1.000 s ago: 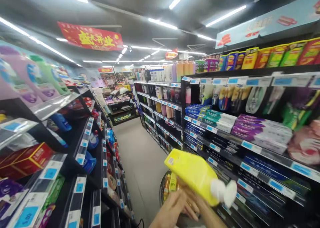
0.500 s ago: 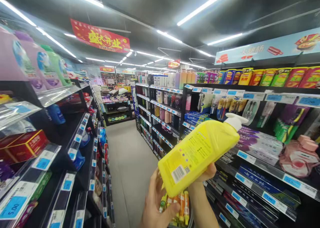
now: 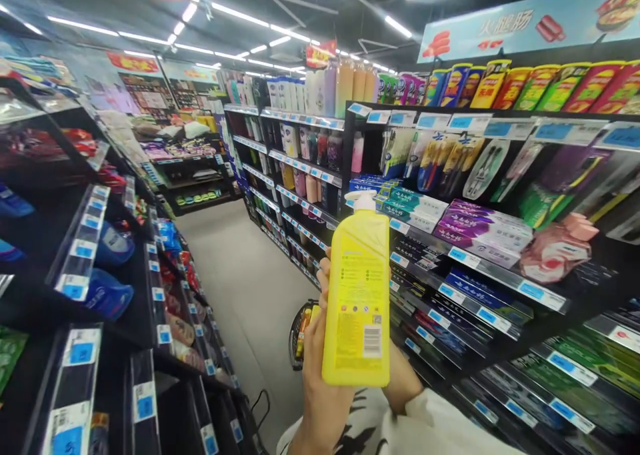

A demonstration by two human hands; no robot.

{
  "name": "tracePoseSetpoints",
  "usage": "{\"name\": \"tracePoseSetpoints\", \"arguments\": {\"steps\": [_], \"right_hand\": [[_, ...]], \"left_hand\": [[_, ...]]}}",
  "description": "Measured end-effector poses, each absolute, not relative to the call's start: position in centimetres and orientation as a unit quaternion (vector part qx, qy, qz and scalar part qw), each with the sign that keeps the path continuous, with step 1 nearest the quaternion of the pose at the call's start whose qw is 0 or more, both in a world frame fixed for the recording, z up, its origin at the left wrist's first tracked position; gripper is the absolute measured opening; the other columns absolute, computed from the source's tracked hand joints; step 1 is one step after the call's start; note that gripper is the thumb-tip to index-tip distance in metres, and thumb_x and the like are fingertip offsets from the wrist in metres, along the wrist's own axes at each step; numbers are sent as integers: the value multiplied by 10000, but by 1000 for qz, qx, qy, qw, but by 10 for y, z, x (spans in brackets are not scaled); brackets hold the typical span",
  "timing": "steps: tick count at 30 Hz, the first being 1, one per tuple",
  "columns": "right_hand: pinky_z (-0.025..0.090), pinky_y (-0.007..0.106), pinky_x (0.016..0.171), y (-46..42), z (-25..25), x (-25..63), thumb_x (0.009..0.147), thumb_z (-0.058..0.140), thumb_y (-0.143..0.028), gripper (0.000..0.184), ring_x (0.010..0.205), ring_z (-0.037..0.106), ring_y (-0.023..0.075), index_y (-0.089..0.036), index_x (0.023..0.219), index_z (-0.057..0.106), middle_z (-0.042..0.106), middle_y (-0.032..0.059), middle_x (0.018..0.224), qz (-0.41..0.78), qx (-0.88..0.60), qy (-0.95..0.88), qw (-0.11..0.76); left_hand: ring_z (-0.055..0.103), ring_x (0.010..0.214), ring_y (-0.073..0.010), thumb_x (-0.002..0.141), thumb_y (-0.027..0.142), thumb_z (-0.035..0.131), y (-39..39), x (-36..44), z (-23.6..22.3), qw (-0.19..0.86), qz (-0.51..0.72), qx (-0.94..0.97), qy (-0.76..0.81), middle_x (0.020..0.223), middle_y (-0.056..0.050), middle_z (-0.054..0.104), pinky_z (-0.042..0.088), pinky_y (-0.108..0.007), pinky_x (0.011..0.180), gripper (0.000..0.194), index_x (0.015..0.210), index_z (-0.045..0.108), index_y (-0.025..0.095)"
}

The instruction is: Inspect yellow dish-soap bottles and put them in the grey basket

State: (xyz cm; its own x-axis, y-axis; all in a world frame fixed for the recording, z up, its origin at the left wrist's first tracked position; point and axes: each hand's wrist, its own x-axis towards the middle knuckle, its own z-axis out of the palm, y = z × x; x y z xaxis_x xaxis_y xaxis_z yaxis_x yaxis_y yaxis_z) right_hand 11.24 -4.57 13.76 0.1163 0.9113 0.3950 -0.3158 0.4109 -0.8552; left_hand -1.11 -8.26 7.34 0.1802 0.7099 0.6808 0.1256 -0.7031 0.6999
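Grey aisle floor (image 3: 225, 275) is running off toward 11 o'clock. Nearest, the left hand (image 3: 316, 355) is holding a yellow pump bottle (image 3: 357, 302), wrapping its 7 o'clock side. The right hand (image 3: 399, 368) is showing only its wrist end at 5 o'clock; the bottle is hiding its fingers, so I cannot tell whether they are gripping. Fingertips (image 3: 325, 278) are lying along the 9 o'clock edge, but whose hand they belong to is staying unclear. Upright between both hands, the bottle is standing just below the view's centre, its long axis running 12 to 6. Its white spout (image 3: 351, 196) is pointing to 9; one shoulder is sloping roundly, the other is creasing, and a barcode (image 3: 373, 342) is showing low among print too small to read. Farther off, a dark basket (image 3: 293, 342) is sitting toward 8 o'clock, while purple-and-white boxes (image 3: 483, 232) are lying toward 2.
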Motion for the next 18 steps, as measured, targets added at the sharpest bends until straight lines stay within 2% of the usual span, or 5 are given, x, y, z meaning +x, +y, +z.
{"name": "tracePoseSetpoints", "arguments": {"steps": [4, 8, 12, 18], "right_hand": [[566, 282, 657, -40, 134, 111, 984, 413, -619, 544, 851, 626, 172, -220, 1320, 570, 655, 71, 1095, 505, -262, -447, 691], [524, 214, 547, -33, 138, 118, 992, 366, -580, 533, 736, 579, 129, -206, 1324, 550, 635, 40, 1013, 536, -238, -420, 692], [531, 202, 570, -34, 145, 123, 1027, 272, -475, 480, 741, 570, 102, -191, 1306, 540, 611, 13, 993, 604, -159, -352, 697], [557, 242, 595, -38, 152, 123, 1023, 315, -424, 426, 762, 593, 115, -183, 1306, 524, 602, 11, 972, 666, -88, -268, 690]], "left_hand": [[525, 1339, -296, 913, 194, 654, -85, -12, 74, 232, 560, 746, 276, 1416, -123, 557, 514, -463, 1086, 698, 1535, 369, 334], [510, 1340, -311, 960, 324, 613, -89, -14, 76, 286, 541, 742, 273, 1432, -159, 519, 503, -470, 1075, 625, 1538, 381, 286], [453, 1370, -324, 996, 499, 509, -89, -16, 79, 333, 531, 741, 241, 1452, -168, 490, 427, -504, 1121, 606, 1534, 387, 249], [446, 1362, -318, 982, 589, 471, -87, -17, 75, 344, 528, 740, 235, 1462, -160, 474, 412, -479, 1112, 662, 1546, 361, 261]]}}
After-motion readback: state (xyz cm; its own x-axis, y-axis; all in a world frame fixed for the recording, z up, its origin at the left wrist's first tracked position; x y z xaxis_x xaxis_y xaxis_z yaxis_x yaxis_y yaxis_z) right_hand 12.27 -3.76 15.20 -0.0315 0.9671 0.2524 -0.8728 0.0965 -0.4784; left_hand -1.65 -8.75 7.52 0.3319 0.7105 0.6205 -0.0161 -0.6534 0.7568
